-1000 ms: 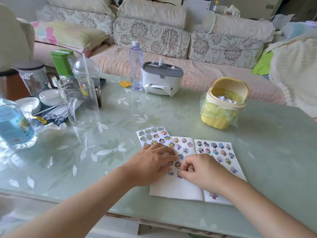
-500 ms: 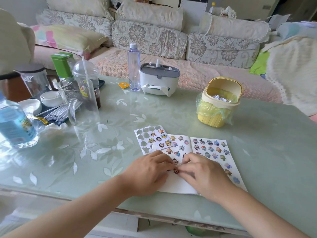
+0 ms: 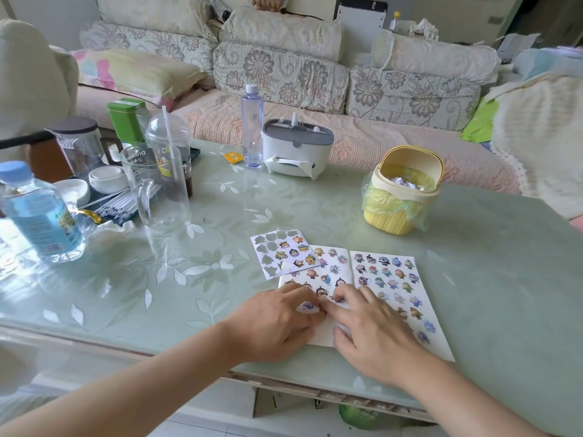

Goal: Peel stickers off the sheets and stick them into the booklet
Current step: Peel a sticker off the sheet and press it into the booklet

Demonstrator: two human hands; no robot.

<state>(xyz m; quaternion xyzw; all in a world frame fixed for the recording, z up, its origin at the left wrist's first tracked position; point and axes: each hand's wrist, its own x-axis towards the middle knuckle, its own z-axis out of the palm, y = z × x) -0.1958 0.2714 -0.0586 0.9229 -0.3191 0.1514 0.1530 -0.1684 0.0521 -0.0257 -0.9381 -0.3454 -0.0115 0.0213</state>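
A floral-cushioned sofa (image 3: 284,74) stands behind the pale green table (image 3: 489,263), glare brightening its left side.

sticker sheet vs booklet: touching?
Touching. Head view: the lower right corner of the sticker sheet lies on top of the booklet, overlapping the upper left corner of its left page.

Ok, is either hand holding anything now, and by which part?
Cannot be told: the left hand and right hand meet fingertips at a small sticker on the booklet; pinched or just pressed flat is unclear.
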